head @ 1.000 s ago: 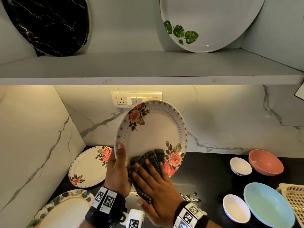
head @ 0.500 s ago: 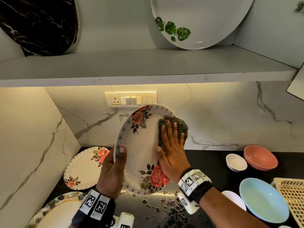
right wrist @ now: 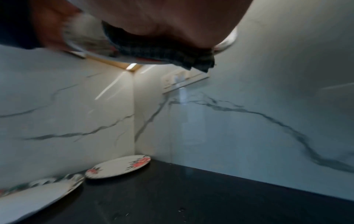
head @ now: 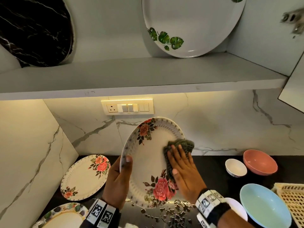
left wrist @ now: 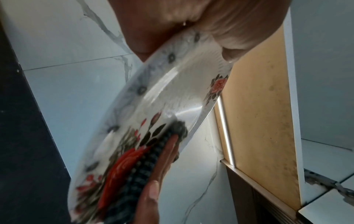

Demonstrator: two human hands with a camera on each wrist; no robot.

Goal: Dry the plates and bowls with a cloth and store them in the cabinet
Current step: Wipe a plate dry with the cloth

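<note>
Left hand [head: 117,183] gripping rose plate [head: 148,163] rim, right hand [head: 185,171] flat, pressing cloth [head: 180,145] on it

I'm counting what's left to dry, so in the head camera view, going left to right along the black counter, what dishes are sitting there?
Leaf-rimmed plate → rose plate → small white bowl → pink bowl → light blue bowl → cream basket. A second white bowl, behind the right wrist, is left out.

cloth [head: 179,145] on plate [head: 148,162] — bowls [head: 259,162] right
</note>
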